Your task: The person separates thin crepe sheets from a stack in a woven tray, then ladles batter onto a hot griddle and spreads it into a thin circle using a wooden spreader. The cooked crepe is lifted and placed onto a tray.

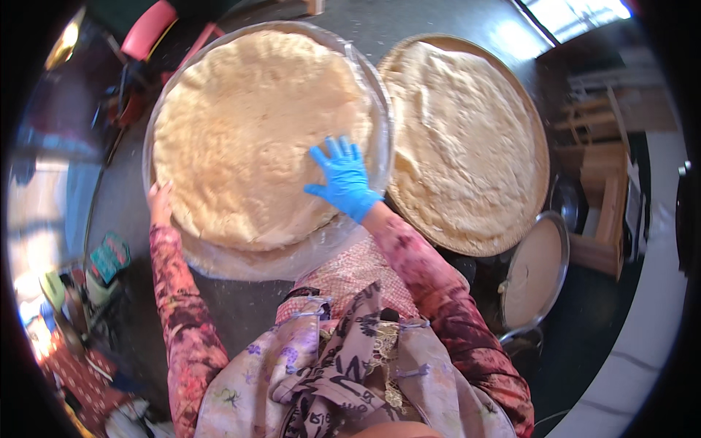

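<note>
Head view: the blue-gloved right hand point(341, 177) rests, fingers spread, on bumpy round dough point(255, 131); the bare left hand point(160, 201) is at its edge, grip unclear.

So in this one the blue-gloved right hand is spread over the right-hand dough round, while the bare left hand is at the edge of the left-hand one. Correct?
Not quite: the head view shows the blue-gloved right hand spread over the left-hand dough round, not the right-hand dough round. The bare left hand is as you say.
</note>
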The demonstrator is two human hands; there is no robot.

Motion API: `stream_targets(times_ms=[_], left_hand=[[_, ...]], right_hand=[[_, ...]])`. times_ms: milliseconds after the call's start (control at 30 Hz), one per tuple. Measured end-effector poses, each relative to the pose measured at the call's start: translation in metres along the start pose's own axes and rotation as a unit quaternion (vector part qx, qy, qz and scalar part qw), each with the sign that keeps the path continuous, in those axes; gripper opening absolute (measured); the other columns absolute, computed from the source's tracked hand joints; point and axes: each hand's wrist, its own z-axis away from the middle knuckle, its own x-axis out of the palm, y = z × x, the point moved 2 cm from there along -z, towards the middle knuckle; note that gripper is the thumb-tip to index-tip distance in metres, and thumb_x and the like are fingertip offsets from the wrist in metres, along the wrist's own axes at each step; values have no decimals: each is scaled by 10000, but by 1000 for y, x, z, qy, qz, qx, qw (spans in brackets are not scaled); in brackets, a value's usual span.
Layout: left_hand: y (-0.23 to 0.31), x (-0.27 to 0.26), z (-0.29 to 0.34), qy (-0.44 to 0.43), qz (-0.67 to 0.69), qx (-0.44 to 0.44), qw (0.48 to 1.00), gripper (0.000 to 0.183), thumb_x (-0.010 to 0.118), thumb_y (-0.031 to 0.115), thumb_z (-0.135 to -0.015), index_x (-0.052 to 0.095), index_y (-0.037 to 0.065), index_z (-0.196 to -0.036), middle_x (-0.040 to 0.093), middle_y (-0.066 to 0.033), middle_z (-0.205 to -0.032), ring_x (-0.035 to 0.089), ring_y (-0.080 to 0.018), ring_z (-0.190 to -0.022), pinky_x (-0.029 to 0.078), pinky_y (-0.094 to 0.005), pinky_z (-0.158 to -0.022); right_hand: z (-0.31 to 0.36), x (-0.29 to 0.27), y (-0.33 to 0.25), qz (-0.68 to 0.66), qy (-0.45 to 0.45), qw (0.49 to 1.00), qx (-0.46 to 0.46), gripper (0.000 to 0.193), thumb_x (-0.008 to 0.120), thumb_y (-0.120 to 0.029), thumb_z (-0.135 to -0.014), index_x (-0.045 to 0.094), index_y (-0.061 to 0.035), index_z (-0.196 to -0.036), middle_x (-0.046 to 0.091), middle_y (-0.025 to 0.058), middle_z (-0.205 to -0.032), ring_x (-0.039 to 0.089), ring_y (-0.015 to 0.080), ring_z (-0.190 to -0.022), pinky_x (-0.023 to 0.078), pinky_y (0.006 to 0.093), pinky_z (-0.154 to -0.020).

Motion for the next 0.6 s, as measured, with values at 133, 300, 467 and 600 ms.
stream_targets(times_ms=[133, 300, 467, 600], left_hand=[[32, 29, 5, 132, -263, 71, 953, 432, 645, 11, -750, 503, -24, -1157, 570, -100, -1070, 549, -174, -982, 467, -291, -811], [113, 189, 101, 15, -188, 271, 944, 543, 634, 37, -774, 395, 0, -1261, 464, -114, -1221, 434, -168, -1142, 415, -319, -918], [115, 358, 292, -423, -102, 236, 869, 443, 604, -36, -786, 460, 22, -1201, 544, -53, -1123, 521, -129, -1035, 422, -269, -906], [92, 426, 352, -475, -139, 99, 863, 410, 664, 45, -770, 515, 5, -1150, 604, -69, -1020, 581, -137, -941, 453, -276, -862]], right_hand=[[7, 5, 15, -33, 11, 999, 5, 714, 688, -451, -682, 443, -140, -1276, 378, 211, -1319, 316, 402, -1235, 217, 526, -1026], [64, -29, 87, -194, 229, 950, 84, 552, 728, -201, -694, 526, -92, -1196, 516, 190, -1193, 490, 339, -1103, 394, 391, -935], [106, -36, 237, -42, 183, 931, 313, 705, 756, -300, -644, 472, -68, -1246, 535, 195, -1149, 519, 330, -1040, 410, 386, -894], [83, -20, 318, 87, 172, 943, 272, 834, 763, -398, -592, 397, -84, -1272, 417, 216, -1259, 415, 340, -1140, 337, 429, -925]])
